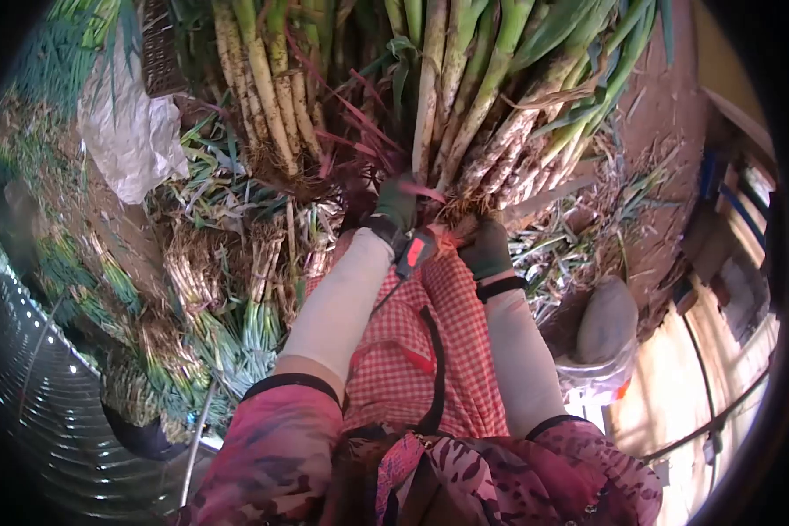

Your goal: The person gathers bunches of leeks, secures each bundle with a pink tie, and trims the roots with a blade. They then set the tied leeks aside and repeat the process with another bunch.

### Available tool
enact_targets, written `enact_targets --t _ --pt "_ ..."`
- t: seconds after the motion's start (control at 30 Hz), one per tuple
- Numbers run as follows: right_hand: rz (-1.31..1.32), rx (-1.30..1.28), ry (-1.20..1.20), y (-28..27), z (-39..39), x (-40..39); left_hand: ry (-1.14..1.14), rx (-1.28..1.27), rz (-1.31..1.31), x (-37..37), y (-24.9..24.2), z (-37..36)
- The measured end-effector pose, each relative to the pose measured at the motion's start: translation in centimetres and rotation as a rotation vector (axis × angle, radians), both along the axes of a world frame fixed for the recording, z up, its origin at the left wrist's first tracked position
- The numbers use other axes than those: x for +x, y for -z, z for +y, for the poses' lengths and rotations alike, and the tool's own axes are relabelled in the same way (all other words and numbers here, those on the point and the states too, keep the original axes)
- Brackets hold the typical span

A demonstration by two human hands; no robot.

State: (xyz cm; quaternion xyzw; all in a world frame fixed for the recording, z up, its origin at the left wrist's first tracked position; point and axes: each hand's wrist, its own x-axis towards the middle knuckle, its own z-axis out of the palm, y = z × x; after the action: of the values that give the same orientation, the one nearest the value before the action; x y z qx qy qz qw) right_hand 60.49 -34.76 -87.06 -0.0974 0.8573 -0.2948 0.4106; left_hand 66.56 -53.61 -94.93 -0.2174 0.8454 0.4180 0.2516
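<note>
A large bundle of green onions (491, 96), white stalks and roots toward me, lies in front of my lap. My right hand (488, 250), in a dark green glove, is closed at the root ends of this bundle, fingers curled inward and partly hidden. My left hand (399, 202), gloved the same way, is beside several pink strips (364, 123) between the stalks; its fingers are hidden, so I cannot make out its grip. A second bunch of green onions (267, 96) leans just left of the strips. On my left wrist sits a dark device (414, 254) with a red face.
More green onions (193, 272) lie in heaps on the left floor. A crumpled pale sheet (131, 131) is at upper left. Loose leaf scraps (570, 228) cover the ground at right, near a rounded pale object (607, 320). Ridged shiny sheeting (44, 412) borders the lower left.
</note>
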Motion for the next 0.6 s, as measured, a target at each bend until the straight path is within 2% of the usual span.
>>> enact_targets --t 0.1,0.13,0.17,0.23,0.27,0.3,0.33,0.4,0.47,0.5,0.6 --pt "-0.277 -0.148 0.241 -2.9 1.5 -0.1 0.032 -0.143 -0.054 3.4 -4.0 -3.2" --pt "-0.371 -0.194 0.314 -3.8 2.4 -0.2 0.143 -0.07 0.125 6.0 -5.5 -5.5" --pt "-0.469 -0.238 0.382 -4.6 3.4 -0.2 0.012 -0.127 -0.022 8.0 -7.4 -6.7" --pt "-0.515 -0.226 0.388 -5.6 6.0 0.0 0.036 -0.218 0.063 14.4 -11.8 -9.7" --pt "-0.382 -0.165 0.289 -6.5 7.6 0.1 -0.297 0.007 -0.165 18.7 -12.5 -10.2" --pt "-0.248 -0.093 0.195 -7.4 9.2 0.1 -0.846 0.246 -0.323 23.0 -13.2 -10.6" --pt "-0.036 -0.018 0.064 -8.7 10.5 0.3 -1.327 0.302 -0.408 27.2 -14.0 -11.1" --pt "0.285 0.027 -0.191 -9.9 13.0 0.0 -1.654 -0.198 -0.625 41.9 -11.4 -10.9" --pt "-0.101 -0.104 0.394 -11.2 12.3 0.3 -1.0 -0.686 -0.332 40.9 -18.9 -8.0" --pt "-0.259 -0.113 0.69 -12.3 10.8 0.2 -0.638 -1.003 -0.492 40.3 -21.6 -6.4" --pt "-0.79 -0.479 0.736 -12.3 9.1 1.4 -0.961 -0.693 -0.374 46.0 -20.9 -1.7"
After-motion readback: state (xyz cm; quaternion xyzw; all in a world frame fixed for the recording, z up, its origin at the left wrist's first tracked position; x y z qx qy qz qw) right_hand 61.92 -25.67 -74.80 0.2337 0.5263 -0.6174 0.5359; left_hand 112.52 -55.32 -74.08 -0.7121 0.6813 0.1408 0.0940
